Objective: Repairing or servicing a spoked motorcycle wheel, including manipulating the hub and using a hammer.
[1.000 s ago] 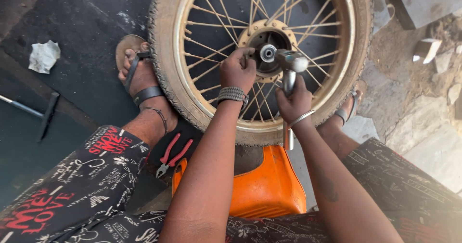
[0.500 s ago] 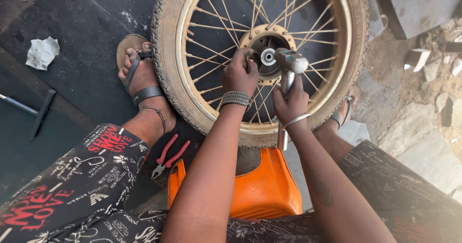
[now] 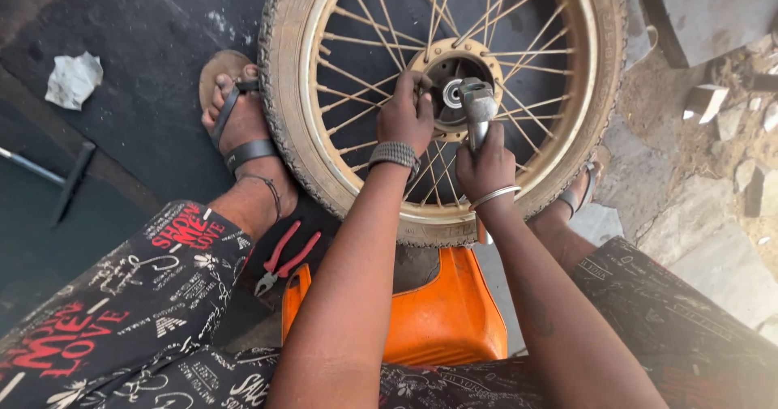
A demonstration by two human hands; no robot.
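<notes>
A spoked motorcycle wheel (image 3: 308, 133) with a gold rim and worn tyre lies flat on the ground between my feet. My left hand (image 3: 405, 115) rests on the hub (image 3: 429, 56), fingers curled against its left side. My right hand (image 3: 485, 164) grips the handle of a steel hammer (image 3: 476, 105), whose head sits at the centre of the hub beside the axle opening. Both wrists wear metal bangles.
An orange plastic container (image 3: 442, 312) sits under my arms, against the wheel's near edge. Red-handled pliers (image 3: 284, 259) lie on the dark mat by my left leg. A crumpled white rag (image 3: 73, 81) and a long-handled tool (image 3: 49, 178) lie at the left. Stones and rubble fill the right.
The hammer head has come down from above the hub onto its centre. My left hand stays on the hub. The view has shifted slightly.
</notes>
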